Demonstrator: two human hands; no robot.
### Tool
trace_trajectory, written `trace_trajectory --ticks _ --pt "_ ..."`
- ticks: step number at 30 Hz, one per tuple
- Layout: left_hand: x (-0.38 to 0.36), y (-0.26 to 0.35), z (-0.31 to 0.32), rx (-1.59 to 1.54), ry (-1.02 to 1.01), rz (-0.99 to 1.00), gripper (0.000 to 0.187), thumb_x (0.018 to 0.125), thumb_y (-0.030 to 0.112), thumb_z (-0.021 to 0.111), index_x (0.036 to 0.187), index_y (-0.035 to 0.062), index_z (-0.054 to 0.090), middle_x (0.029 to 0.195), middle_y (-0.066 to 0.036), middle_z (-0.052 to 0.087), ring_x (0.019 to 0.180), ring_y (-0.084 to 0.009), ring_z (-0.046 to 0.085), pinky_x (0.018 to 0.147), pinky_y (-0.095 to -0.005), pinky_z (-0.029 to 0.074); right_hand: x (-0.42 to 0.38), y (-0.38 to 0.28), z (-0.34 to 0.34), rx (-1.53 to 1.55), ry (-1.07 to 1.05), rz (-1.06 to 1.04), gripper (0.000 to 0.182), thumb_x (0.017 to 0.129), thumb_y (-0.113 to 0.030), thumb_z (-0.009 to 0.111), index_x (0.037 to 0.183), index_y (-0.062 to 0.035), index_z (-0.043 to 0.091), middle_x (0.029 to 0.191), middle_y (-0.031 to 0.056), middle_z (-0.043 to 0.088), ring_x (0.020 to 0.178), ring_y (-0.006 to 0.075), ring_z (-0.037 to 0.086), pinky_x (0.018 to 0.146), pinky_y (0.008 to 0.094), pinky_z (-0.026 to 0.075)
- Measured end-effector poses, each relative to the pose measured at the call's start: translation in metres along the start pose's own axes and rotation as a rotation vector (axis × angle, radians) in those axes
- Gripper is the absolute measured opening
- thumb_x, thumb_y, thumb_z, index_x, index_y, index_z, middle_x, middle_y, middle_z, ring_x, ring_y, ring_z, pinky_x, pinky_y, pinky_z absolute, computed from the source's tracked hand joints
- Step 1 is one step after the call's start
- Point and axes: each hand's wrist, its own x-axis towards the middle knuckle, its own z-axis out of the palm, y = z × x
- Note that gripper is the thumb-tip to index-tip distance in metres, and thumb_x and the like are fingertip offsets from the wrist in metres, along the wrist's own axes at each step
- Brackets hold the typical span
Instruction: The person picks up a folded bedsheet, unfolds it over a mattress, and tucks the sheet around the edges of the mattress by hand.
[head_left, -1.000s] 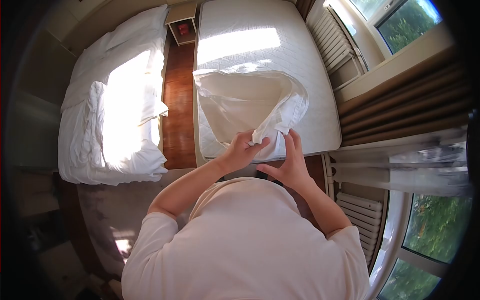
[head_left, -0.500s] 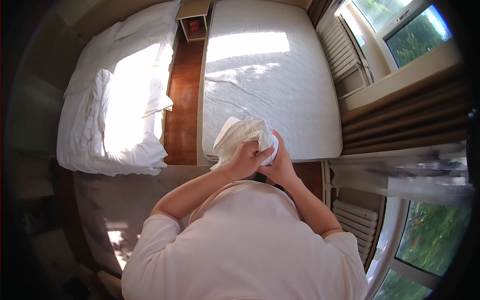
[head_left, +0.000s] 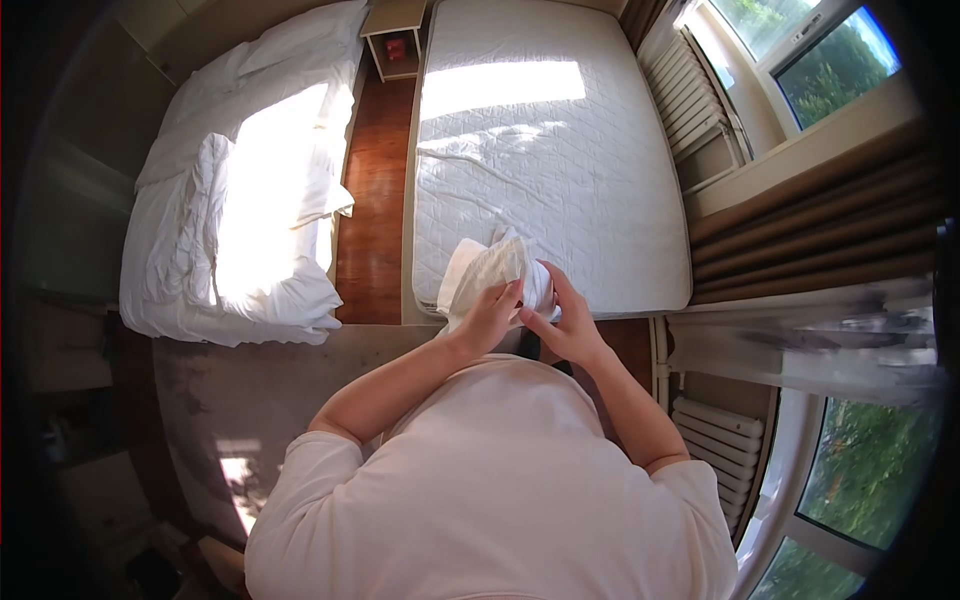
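Observation:
A bundled white bed sheet (head_left: 487, 268), loosely folded with gathered creases, is held up in front of my torso, over the near end of the bare mattress (head_left: 560, 190). My left hand (head_left: 485, 318) grips its near left side, with the thumb and fingers closed on the fabric. On the right side, my right hand (head_left: 572, 325) is wrapped around a smoother white part of the bundle, thumb towards me. The fingers of both hands are partly hidden by the cloth.
To the left stands another bed with rumpled white bedding (head_left: 180, 230). A wooden floor strip (head_left: 378, 200) runs between the beds to a nightstand (head_left: 394, 40). Radiators (head_left: 690, 95), brown curtains (head_left: 820, 225) and windows line the right side. A carpet (head_left: 230, 400) lies at lower left.
The sheet bundle has shifted slightly right in view. My right hand has loosened and moved a little right, its thumb and fingers now further from my left hand.

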Motion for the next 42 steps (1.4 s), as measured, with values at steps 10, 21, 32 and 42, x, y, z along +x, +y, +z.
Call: trace_trajectory --ticks 10,21,32,42 --pt "-0.010 -0.020 -0.010 0.248 -0.112 0.030 0.028 0.107 0.025 0.046 0.099 0.0031 0.061 0.088 -0.001 0.058 0.080 -0.0077 0.051 0.072 -0.0271 0.044 0.002 -0.007 0.017 -0.073 0.039 0.143 0.021 0.100 -0.015 0.055 0.107 0.0039 0.061 0.073 0.0135 0.060 0.062 0.0158 0.051 0.059 0.0340 0.045" --pt "0.051 -0.022 -0.105 -0.105 0.403 0.144 0.025 0.109 0.027 0.044 0.108 0.0076 0.059 0.100 -0.001 0.064 0.086 -0.0098 0.059 0.081 -0.0266 0.049 0.029 0.071 -0.051 0.005 0.434 0.383 0.026 0.106 -0.023 0.047 0.104 -0.0035 0.063 0.088 0.0034 0.065 0.080 0.0126 0.058 0.069 0.0300 0.049" --pt "-0.020 0.441 -0.409 0.789 1.222 0.835 0.040 0.107 0.029 0.040 0.111 -0.0053 0.060 0.101 -0.010 0.065 0.089 -0.0160 0.058 0.079 -0.0332 0.049 -0.020 0.102 -0.552 0.164 1.121 -0.108 0.033 0.099 -0.028 0.058 0.126 -0.0104 0.061 0.112 0.0025 0.065 0.096 0.0151 0.061 0.074 0.0323 0.051" --pt "-0.064 0.604 -0.401 0.713 0.925 1.136 0.033 0.106 0.028 0.043 0.104 0.0003 0.061 0.089 -0.001 0.059 0.073 -0.0102 0.050 0.064 -0.0288 0.042 -0.025 0.001 -0.579 0.033 1.220 -0.012 0.047 0.102 -0.031 0.058 0.136 0.0010 0.054 0.127 0.0089 0.063 0.114 0.0199 0.061 0.097 0.0333 0.048"
